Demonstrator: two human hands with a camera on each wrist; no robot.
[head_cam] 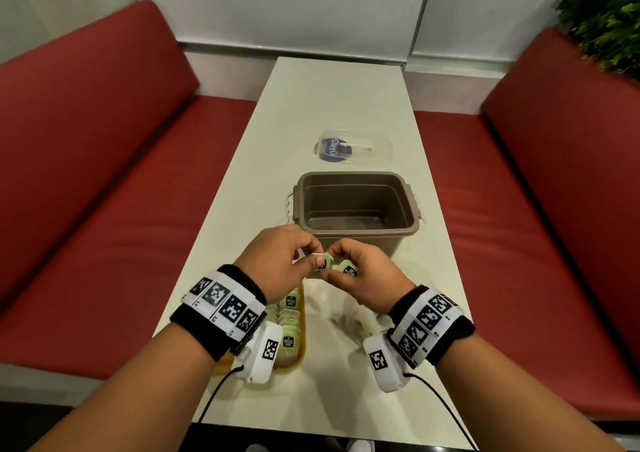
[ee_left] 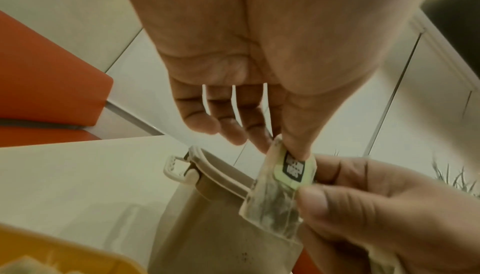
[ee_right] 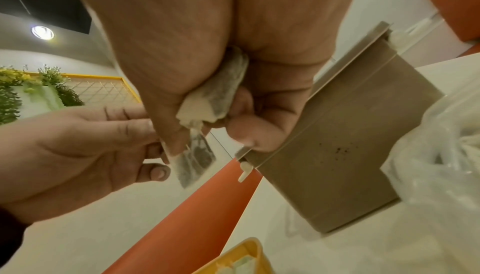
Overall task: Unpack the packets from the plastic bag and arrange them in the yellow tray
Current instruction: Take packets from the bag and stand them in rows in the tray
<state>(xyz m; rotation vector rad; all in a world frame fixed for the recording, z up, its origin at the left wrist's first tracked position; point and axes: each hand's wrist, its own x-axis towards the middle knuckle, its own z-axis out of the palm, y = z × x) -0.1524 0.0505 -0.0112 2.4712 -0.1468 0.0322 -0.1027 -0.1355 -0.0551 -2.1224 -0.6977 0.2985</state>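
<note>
Both hands meet above the table's near half. My left hand (head_cam: 313,261) pinches the green-labelled top of a small tea packet (head_cam: 321,262) between thumb and forefinger (ee_left: 298,151). My right hand (head_cam: 337,263) pinches the same packet (ee_left: 275,202) lower down. The right hand (ee_right: 205,134) also keeps a second packet (ee_right: 221,93) curled in its palm. The yellow tray (head_cam: 302,316), partly under my left wrist, holds several packets. The crumpled clear plastic bag (head_cam: 346,308) lies beneath my right hand; its contents are hard to make out.
A brown open bin (head_cam: 356,206) with white latches stands just beyond the hands. Farther back lies its clear lid (head_cam: 353,147). Red benches (head_cam: 104,174) flank the narrow white table (head_cam: 311,105). A plant (head_cam: 606,12) stands at the far right.
</note>
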